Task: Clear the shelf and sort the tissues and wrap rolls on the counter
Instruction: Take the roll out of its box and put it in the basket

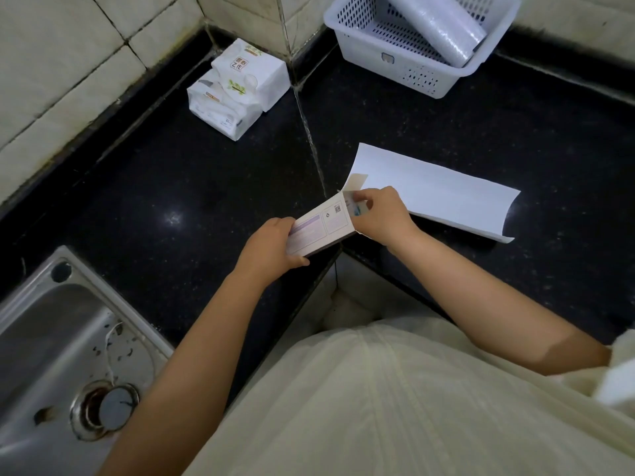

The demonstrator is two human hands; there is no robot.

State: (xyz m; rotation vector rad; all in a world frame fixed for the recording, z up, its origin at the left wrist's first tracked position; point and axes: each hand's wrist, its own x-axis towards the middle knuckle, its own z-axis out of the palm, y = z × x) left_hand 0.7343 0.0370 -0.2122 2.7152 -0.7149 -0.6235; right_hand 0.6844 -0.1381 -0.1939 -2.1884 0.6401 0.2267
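I hold a long white wrap box (318, 228) over the inner corner of the black counter (192, 187). My left hand (271, 247) grips its near end. My right hand (381, 214) pinches the far end, where a flap stands up open. Two white tissue packs (240, 87) are stacked in the back corner against the tiled wall. A white wrap roll (439, 25) lies tilted inside a white perforated basket (395, 60) at the back right.
A curled white sheet or sleeve (436, 194) lies on the counter just right of my right hand. A steel sink (58, 338) with a drain plug is set in the counter at the lower left. Tiled walls close off the back.
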